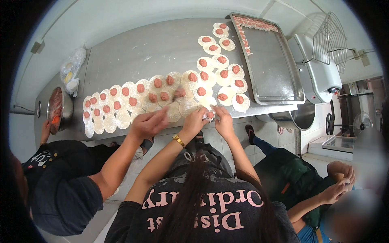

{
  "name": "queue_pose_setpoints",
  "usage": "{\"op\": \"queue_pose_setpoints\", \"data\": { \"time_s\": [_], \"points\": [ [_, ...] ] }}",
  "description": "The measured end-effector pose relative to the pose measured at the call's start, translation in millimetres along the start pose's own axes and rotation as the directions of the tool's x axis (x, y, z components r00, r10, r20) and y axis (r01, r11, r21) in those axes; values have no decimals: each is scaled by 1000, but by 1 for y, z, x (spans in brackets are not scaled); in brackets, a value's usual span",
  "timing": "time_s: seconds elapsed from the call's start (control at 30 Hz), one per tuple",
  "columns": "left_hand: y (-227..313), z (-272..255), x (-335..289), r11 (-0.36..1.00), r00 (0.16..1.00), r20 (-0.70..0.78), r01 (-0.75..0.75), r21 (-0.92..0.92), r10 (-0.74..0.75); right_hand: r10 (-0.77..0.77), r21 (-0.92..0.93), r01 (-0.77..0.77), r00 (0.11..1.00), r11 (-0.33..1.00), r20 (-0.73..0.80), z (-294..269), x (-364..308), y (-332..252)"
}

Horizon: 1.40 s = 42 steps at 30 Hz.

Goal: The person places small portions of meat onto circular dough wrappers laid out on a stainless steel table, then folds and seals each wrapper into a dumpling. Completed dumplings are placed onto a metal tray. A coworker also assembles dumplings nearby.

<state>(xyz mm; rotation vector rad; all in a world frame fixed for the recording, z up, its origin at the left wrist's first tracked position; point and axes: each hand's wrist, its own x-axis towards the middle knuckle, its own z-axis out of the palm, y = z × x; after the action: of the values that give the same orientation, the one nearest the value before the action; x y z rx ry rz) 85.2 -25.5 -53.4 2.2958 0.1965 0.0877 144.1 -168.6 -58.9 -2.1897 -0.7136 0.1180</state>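
Observation:
Near the front edge of the steel table, my left hand (195, 121) and my right hand (223, 121) pinch a dumpling wrapper from both sides. A lump of pink meat filling (210, 115) shows in it. Around my hands lie pale round wrappers in overlapping rows, most topped with a lump of filling, such as the wrapper (240, 103) to the right. Directly left, a bare wrapper (188, 106) lies close to my left hand. A gold wristwatch (178, 140) sits on my left wrist.
A co-worker's hand (150, 123) reaches in from the left, with a blurred tool (177, 96) over the wrappers. Another hand touches a metal bowl (68, 110) of filling. A large tray (298, 81) with formed dumplings stands right, beside a white machine (316, 65). Another person sits at right.

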Motion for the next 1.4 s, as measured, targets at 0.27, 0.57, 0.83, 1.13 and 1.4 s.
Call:
{"op": "queue_pose_setpoints", "data": {
  "time_s": [0.27,0.57,0.83,1.13,1.4],
  "points": [
    [-6,6,4,994,995,0,-101,-29,101,-40,-80,38,999,996,-32,4,-6,7],
    [-4,3,6,973,983,-87,-174,-155,162,-17,42,18,999,999,-32,2,-4,-2],
    [12,-25,15,910,999,-12,-45,-412,44,124,269,-90,986,959,-111,-28,16,8],
    [-29,-87,2,868,906,-213,250,-428,-366,356,177,-311,858,934,-369,-140,162,116],
    [-29,-77,-18,809,819,-290,312,-498,-495,349,151,-315,836,937,-424,-139,259,194]
  ]
}}
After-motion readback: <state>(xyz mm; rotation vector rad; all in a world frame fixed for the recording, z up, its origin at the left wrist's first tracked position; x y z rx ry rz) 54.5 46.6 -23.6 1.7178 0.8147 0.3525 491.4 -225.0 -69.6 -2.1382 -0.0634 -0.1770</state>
